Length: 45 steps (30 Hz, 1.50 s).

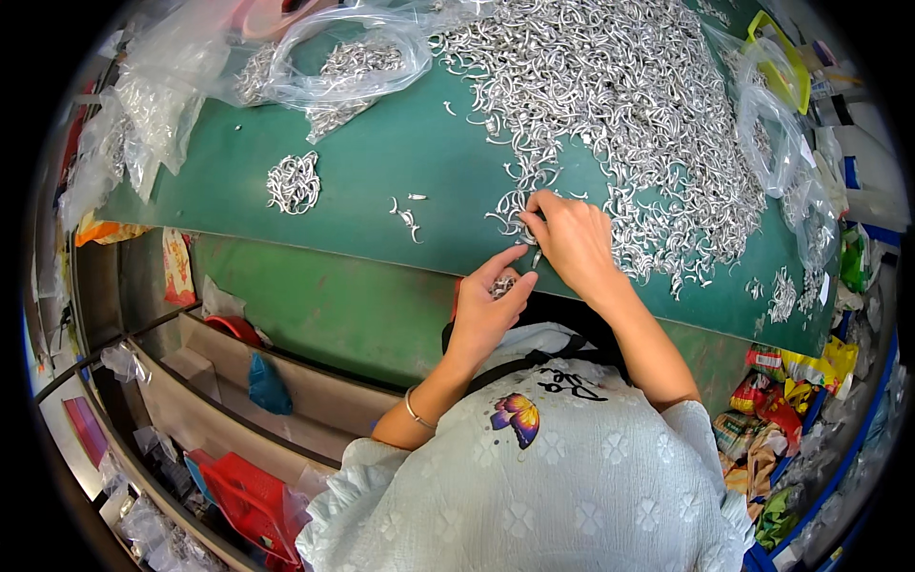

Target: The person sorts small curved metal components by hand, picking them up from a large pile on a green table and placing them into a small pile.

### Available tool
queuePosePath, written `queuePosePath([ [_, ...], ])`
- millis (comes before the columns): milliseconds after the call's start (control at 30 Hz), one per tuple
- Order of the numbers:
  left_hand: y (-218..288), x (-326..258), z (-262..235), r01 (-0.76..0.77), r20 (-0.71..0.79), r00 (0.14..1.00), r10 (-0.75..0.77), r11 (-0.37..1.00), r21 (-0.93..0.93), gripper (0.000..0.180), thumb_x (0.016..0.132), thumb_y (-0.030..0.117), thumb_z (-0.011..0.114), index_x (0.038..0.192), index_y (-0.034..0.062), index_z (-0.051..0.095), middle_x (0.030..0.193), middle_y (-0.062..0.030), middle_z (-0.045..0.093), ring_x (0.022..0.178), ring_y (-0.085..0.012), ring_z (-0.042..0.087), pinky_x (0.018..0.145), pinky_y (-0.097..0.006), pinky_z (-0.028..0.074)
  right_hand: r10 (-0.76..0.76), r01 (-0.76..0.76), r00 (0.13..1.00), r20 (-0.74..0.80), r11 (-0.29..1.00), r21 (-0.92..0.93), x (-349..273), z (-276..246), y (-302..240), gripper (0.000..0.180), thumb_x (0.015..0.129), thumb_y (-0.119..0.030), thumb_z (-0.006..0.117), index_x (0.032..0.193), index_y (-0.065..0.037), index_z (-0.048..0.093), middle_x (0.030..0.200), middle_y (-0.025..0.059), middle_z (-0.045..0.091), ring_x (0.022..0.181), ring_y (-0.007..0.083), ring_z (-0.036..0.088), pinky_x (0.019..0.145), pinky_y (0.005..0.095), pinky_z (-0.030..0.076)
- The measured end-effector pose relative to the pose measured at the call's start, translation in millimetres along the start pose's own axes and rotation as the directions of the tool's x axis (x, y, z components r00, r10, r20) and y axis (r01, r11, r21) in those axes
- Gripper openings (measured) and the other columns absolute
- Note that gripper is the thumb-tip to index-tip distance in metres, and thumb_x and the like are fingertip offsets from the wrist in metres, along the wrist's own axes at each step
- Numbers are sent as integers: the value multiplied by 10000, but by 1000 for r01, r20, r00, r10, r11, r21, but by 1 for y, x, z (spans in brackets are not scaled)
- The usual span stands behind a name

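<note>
Currently, in the centre of the frame, the left hand [486, 319] is cupped with fingers curled round a small handful of curved pieces [501, 286], silver-coloured and metal-looking. Just above and to its right, the right hand [579, 243] has its thumb and forefinger bent close together at the lower edge of the big pile [610, 91]; whether they pinch a piece I cannot tell, though one slim piece shows between the two hands. The pile covers the upper middle and upper right of the green desk [367, 167], a small heap [294, 183] sits left of centre, and a few loose pieces [411, 221] lie between. In the upper left, a clear plastic bag [295, 88] holds more of them. Each piece should be light, stiff and hard to crush, perhaps slippery if the surface is smooth, and likely to tangle with its neighbours through the curve; a fingertip pinch at mid-arc looks the surest hold.
</note>
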State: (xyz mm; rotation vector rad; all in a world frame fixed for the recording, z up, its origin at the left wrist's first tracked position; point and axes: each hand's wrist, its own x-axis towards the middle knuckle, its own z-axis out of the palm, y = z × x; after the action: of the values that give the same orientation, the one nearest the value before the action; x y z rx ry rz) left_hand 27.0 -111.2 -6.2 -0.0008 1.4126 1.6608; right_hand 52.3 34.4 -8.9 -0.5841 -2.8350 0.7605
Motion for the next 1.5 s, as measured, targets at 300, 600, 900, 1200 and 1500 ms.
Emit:
queuePosePath([
  [300, 3, 13, -6, 64, 112, 993, -22, 924, -378, 212, 873, 135, 552, 1044, 11, 558, 701, 17, 464, 536, -46, 391, 428, -188, 295, 60, -145, 971, 231, 918, 369, -23, -33, -5, 65, 752, -114, 638, 785, -60, 624, 450, 67, 403, 394, 188, 381, 417, 313, 315],
  [600, 6, 21, 0, 109, 136, 989, -59, 909, -401, 184, 883, 170, 532, 968, 10, 562, 808, -58, 575, 708, -126, 573, 497, -198, 433, 187, -184, 982, -24, 977, 106, 9, -32, 16, 145, 777, -125, 625, 912, -73, 625, 643, 79, 589, 506, 213, 515, 470, 308, 403],
  [900, 19, 22, 10, 88, 41, 996, -79, 921, -378, 199, 855, 74, 543, 1034, -11, 556, 850, -78, 588, 810, -161, 599, 603, -240, 492, 156, -143, 985, -72, 976, 163, 0, -29, 16, 92, 777, -124, 617, 867, -108, 620, 575, 76, 569, 471, 235, 532, 449, 342, 389],
  [1200, 7, 37, 0, 128, 194, 981, -23, 824, -552, 214, 807, 11, 525, 1019, -20, 531, 837, -51, 483, 722, -125, 438, 581, -223, 408, 334, -223, 889, 315, -284, 932, -36, -56, 43, 225, 919, -135, 436, 1058, 32, 491, 651, -7, 379, 496, 74, 327, 430, 203, 266],
  [1500, 13, 43, 3, 295, 286, 951, -120, 634, -715, 231, 898, 189, 493, 1020, -2, 537, 893, -103, 552, 840, -204, 535, 726, -305, 492, 208, -98, 896, 393, -770, 631, -100, -84, 90, 218, 889, -117, 454, 1065, 7, 489, 879, 53, 456, 787, 151, 433, 649, 257, 401],
])
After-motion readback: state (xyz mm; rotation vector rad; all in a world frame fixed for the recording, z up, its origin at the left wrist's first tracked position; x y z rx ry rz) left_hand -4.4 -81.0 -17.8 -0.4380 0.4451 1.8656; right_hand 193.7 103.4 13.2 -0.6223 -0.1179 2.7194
